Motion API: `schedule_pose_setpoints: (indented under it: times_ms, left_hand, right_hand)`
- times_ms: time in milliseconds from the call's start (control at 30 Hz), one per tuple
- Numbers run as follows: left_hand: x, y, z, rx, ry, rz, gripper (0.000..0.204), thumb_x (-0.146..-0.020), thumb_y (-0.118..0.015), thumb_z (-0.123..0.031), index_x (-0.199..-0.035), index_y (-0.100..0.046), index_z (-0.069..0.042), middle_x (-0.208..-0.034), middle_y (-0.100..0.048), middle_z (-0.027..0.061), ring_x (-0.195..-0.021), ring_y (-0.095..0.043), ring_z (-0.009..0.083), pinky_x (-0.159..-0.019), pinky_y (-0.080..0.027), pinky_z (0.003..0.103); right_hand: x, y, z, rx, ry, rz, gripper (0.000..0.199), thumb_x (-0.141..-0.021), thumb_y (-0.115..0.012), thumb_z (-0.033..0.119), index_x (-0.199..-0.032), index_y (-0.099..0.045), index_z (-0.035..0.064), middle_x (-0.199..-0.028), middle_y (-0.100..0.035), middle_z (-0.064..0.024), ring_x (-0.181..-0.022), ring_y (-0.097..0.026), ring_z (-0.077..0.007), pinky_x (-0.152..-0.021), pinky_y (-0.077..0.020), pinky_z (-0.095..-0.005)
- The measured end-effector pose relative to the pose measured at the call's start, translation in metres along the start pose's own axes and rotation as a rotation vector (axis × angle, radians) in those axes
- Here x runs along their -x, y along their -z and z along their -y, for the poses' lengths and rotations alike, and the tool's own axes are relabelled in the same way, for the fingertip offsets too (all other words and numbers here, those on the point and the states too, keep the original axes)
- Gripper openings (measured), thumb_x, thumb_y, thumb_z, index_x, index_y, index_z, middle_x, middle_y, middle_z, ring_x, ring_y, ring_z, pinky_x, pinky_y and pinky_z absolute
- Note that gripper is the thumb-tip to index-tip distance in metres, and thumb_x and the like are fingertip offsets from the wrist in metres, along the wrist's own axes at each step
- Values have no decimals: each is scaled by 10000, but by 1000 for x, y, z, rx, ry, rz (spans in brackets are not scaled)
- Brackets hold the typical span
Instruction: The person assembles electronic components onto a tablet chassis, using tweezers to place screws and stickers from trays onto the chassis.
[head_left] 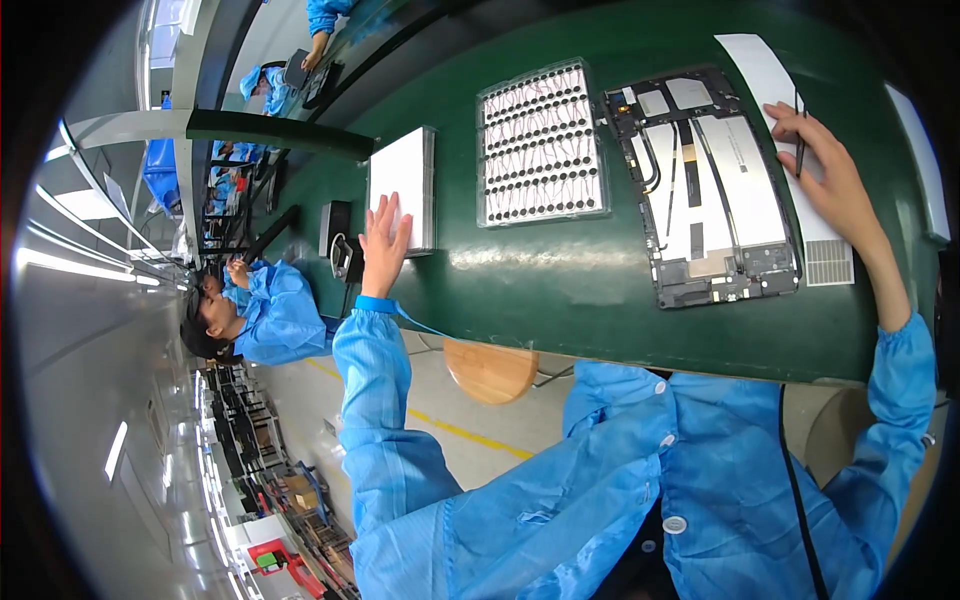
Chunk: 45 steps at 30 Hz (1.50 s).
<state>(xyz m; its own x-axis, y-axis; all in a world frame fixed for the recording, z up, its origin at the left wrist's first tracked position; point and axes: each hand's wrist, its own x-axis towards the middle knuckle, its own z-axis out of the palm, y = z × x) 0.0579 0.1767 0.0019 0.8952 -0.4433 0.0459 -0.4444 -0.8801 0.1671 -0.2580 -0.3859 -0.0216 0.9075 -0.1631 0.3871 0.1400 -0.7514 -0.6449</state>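
Note:
My left hand (383,250) lies with its fingers spread on the near end of a white-topped stack of clear trays (402,165). A blue wrist strap (377,304) with a cord circles that wrist. In my right hand (830,185) is a pair of black tweezers (799,120), held over a long white strip (752,62). At the strip's near end is a small gridded sheet (829,262). Left of this hand lies an opened tablet (765,215), its inner parts and black cables showing. Between tablet and stack sits a clear tray (545,219) with rows of small round black parts on thin wires.
The green tabletop (520,290) ends at a near edge in front of me. A black box (334,228) stands left of the stack, below a metal frame bar (280,130). A wooden stool (490,370) is under the edge. A co-worker in blue (280,315) sits at left.

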Motion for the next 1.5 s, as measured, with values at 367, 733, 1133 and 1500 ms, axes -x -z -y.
schedule_pose_setpoints:
  times_ms: [367,733,1133,1500]
  left_hand:
    - [19,-6,-30,112,-238,-452,418,-1030,-491,-223,-1419,-480,-71,-1535,-383,185,-1465,-272,371,-1167,-235,498]
    - [213,87,-382,1800,-1159,517,180,-983,-517,-105,-1043,-626,25,-876,-673,210,-724,-675,342,-644,-579,498]
    - [222,80,-403,1898,-1388,490,173,-932,-529,-90,-921,-675,3,-906,-667,216,-793,-679,339,-717,-571,442]
    - [156,-68,-353,1120,-271,-11,763,-987,-605,-208,-1545,-151,48,-1561,-284,243,-1441,-303,276,-1165,-256,349]
  right_hand:
    - [3,3,2,35,58,-105,238,-900,-650,89,-1128,-606,38,-1291,-631,-128,-1231,-575,-300,-1044,-431,-388]
    - [-1,22,1,154,5,-66,198,-927,-637,132,-1101,-646,38,-1069,-701,-105,-996,-670,-289,-915,-500,-351]
    - [2,24,7,47,56,-176,196,-937,-635,241,-1039,-661,76,-965,-711,-115,-907,-668,-325,-799,-511,-394]
    - [18,-20,62,-139,-150,-129,283,-854,-715,189,-940,-496,32,-905,-647,-191,-990,-645,-355,-786,-499,-401]
